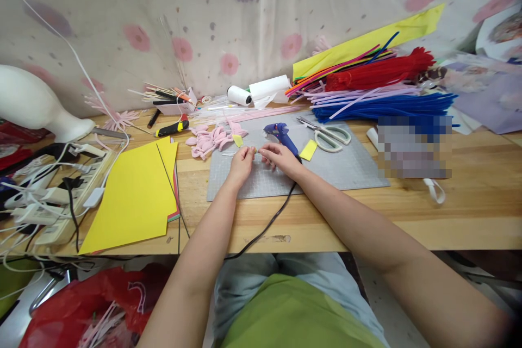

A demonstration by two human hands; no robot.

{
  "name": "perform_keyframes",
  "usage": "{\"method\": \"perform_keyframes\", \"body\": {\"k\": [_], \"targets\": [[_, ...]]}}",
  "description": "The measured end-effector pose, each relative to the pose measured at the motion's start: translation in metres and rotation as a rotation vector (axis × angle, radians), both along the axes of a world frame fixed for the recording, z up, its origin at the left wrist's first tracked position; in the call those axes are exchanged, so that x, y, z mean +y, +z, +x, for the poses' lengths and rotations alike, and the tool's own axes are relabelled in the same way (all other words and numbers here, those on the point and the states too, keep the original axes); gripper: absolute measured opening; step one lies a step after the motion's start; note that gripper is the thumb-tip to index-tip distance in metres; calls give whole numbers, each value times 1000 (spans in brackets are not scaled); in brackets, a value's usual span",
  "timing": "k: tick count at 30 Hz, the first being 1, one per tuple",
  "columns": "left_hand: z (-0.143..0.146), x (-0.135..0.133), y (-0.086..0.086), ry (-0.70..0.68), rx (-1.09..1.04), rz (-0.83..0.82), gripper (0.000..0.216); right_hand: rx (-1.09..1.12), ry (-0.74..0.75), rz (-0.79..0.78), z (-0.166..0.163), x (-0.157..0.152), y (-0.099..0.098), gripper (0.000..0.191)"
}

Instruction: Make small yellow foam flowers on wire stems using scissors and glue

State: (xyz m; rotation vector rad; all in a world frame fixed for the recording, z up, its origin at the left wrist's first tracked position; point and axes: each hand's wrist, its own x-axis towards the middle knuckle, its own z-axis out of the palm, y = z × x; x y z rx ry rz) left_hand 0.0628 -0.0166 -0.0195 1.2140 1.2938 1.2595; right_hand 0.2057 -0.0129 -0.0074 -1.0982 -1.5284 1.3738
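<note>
Over the grey cutting mat (350,171), my left hand (240,164) is closed in a pinch. A tiny yellowish bit shows at its fingertips, too small to name. My right hand (279,159) almost meets it, thumb and forefinger pinched together and the other fingers curled; what they hold is not clear. Thin pale sticks or wires lie just left of my left hand. Behind the hands rests a blue hot glue gun (281,135), its black cord running toward the table's front edge. Pink fuzzy petal shapes (210,140) and a small yellow paper piece (309,150) lie close by.
White-handled scissors (332,138) lie on the mat. Blue pipe cleaners (383,106) and red ones (379,72) are piled at the back right. Yellow sheets (134,190), a utility knife (172,128) and a cable-filled power strip (73,206) occupy the left.
</note>
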Motion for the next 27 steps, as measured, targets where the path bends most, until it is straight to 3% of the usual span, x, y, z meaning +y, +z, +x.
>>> {"method": "perform_keyframes", "body": {"k": [5,11,18,27], "targets": [[1,-2,4,-59,-13,-18,35,-75,21,121,-2,0,-4,29],[3,-2,9,18,-171,-95,51,-67,-62,147,-2,-1,-3,33],[6,-5,12,23,-243,-68,24,-58,-152,197,-6,2,-6,27],[12,-5,15,70,-240,-73,13,-215,-209,195,-15,2,-3,19]]}}
